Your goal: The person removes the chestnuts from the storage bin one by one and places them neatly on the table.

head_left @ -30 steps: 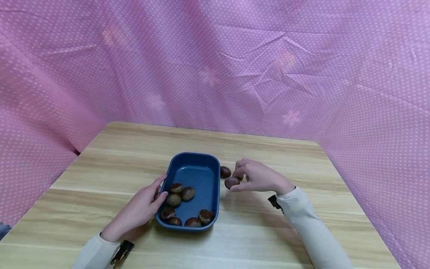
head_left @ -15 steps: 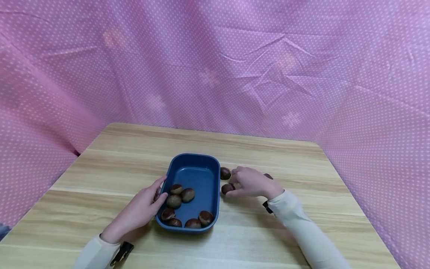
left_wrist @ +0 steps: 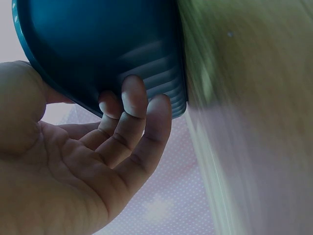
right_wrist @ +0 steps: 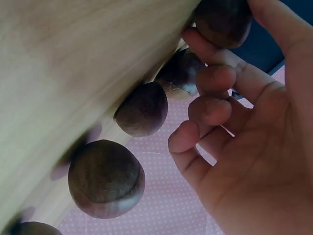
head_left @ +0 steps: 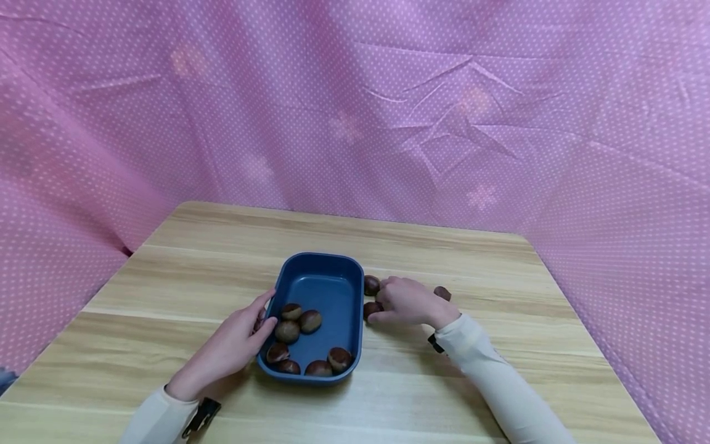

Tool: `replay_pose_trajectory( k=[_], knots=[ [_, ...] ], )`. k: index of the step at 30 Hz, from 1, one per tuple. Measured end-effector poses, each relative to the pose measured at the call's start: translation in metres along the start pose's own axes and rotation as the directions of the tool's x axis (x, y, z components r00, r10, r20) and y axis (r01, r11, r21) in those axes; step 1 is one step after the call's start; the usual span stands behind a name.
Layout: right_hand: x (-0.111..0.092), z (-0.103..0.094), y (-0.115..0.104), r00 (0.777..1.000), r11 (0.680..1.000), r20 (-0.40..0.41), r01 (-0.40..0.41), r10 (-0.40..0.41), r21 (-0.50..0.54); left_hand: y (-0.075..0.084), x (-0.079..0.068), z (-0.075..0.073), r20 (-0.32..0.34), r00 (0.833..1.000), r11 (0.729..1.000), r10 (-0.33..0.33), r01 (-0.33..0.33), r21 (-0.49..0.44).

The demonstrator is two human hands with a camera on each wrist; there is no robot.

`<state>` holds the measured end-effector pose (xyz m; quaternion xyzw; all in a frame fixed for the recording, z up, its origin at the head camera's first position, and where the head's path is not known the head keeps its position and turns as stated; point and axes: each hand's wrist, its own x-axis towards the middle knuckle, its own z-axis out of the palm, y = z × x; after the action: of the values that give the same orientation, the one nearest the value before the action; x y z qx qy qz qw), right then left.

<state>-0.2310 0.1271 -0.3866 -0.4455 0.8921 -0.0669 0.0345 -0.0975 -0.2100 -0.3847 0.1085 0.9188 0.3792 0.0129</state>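
A deep blue rectangular tray [head_left: 359, 336] stands on the table, with several brown chestnuts [head_left: 310, 320] in its near half. My left hand [head_left: 230, 339] grips the tray's left wall, thumb at the rim and fingers [left_wrist: 134, 95] against the ribbed outer side. On the other side, my right hand [head_left: 409, 302] holds a chestnut [right_wrist: 224, 22] between thumb and index finger, low over the table close by the tray's right wall. Its other fingers curl loosely. Just beyond that hand lies another chestnut [head_left: 371, 285], beside the tray.
Loose chestnuts [right_wrist: 106, 178] line the tabletop past the right fingers in the right wrist view. One chestnut [head_left: 442, 293] shows behind the right wrist. Pink dotted cloth [head_left: 355, 123] hangs around the wooden table [head_left: 233, 246].
My right hand has moved left and slightly nearer to me, bringing its chestnut up to the tray's right wall. A chestnut behind the wrist has come into view. Left hand and tray stay put.
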Motion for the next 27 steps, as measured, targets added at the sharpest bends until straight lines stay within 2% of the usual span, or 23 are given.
replay_pose_trajectory(
  k=[7, 13, 21, 25, 27],
  knots=[
    [0.001, 0.001, 0.0, 0.998, 0.997, -0.015, -0.067, 0.066, -0.039, 0.002, 0.0, -0.001, -0.001, 1.0, 1.0, -0.002, 0.002, 0.009],
    [-0.001, -0.001, -0.001, 0.997, 0.997, -0.029, -0.076, 0.075, -0.03, 0.001, 0.001, -0.001, -0.004, 1.0, 1.0, 0.0, 0.0, 0.01],
    [-0.006, -0.013, 0.002, 0.992, 0.997, -0.113, -0.053, 0.059, 0.057, -0.003, -0.001, -0.001, 0.004, 1.0, 1.0, 0.006, -0.006, 0.006],
    [-0.005, -0.026, 0.003, 0.987, 0.989, -0.136, -0.069, 0.087, 0.132, -0.006, -0.002, -0.002, 0.008, 1.0, 1.0, 0.006, -0.006, 0.0],
    [-0.003, -0.033, 0.003, 0.986, 0.985, -0.149, -0.05, 0.076, 0.167, -0.007, -0.002, -0.002, 0.008, 1.0, 1.0, 0.007, -0.007, -0.004]
  ],
)
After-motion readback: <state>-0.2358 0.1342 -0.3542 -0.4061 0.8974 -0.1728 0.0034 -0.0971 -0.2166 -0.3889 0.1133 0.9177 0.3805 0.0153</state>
